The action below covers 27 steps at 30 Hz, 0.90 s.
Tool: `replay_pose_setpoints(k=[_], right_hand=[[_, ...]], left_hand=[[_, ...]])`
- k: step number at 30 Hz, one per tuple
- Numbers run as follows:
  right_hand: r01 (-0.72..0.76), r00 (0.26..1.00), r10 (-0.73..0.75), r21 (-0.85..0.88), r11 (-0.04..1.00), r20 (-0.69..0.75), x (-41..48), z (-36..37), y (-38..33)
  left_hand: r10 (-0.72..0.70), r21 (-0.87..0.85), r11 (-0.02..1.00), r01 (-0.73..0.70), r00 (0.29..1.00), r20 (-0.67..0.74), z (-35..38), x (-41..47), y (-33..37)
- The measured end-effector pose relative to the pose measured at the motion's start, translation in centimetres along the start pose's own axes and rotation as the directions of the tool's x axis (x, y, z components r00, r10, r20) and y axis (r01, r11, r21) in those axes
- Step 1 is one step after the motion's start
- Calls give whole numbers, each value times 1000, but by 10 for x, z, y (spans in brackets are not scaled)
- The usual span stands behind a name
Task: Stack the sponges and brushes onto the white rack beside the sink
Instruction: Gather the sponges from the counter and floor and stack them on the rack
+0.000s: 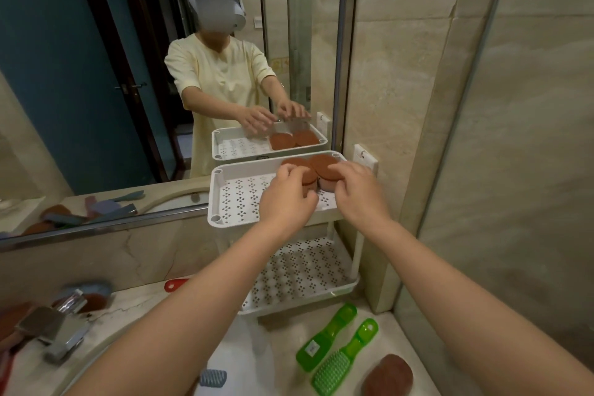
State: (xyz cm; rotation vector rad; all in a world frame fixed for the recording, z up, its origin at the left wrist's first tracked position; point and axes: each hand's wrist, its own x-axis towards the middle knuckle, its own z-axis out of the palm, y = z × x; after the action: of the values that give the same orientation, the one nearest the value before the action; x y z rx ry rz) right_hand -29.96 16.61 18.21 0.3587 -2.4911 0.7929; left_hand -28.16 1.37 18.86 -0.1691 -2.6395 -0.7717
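Figure: placement step at the top tier of the white rack (pixel 213 193). You had both hands at the tier's back right corner, where two brown-topped sponges sat side by side and touching. Your left hand (pixel 287 194) was curled round the near edge of the left sponge (pixel 298 164). Your right hand (pixel 356 190) lay over the right sponge (pixel 324 162), with bent fingers on its top and the thumb at its side. The step in hand appeared to be seating or squaring this pair against the corner, so the task looked to be in its early part. The rest of the top tier and the lower tier (pixel 302 270) carried nothing visible. On the surface in front of the rack lay two green brushes (pixel 334 347), parallel and close together, with a further brown sponge (pixel 390 374) just right of them and a small grey-blue brush (pixel 213 378) further to the left. A red piece (pixel 175 283) lay left of the rack's base, and more sponges (pixel 93 296) sat well left of it, behind the tap (pixel 61 331). The next move probably called for letting go of the pair without tipping it. One hand would then drop to the nearest loose item in front of the rack.
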Motion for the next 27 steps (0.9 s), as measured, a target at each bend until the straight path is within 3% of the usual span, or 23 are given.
replay_pose_setpoints(k=[4, 9, 15, 20, 22, 27], right_hand=[[47, 982, -37, 47, 998, -187, -49, -7, 0], [10, 980, -1, 44, 999, -200, -114, -5, 8], [-141, 990, 141, -68, 988, -2, -198, 9, 31], [-283, 940, 303, -138, 949, 156, -248, 19, 49], [-353, 890, 391, -188, 916, 234, -262, 24, 57], [-612, 670, 635, -200, 766, 384, -288, 32, 81]], left_hand=[[247, -130, 954, -269, 956, -161, 8, -37, 6], [316, -185, 922, -341, 937, -149, 29, -91, 4], [268, -243, 941, -234, 956, 119, 63, -160, -7], [167, -211, 974, -88, 904, 394, 93, -197, -16], [100, -197, 980, 2, 856, 507, 108, -206, -19], [-10, -208, 947, 243, 672, 740, 149, -221, -22]])
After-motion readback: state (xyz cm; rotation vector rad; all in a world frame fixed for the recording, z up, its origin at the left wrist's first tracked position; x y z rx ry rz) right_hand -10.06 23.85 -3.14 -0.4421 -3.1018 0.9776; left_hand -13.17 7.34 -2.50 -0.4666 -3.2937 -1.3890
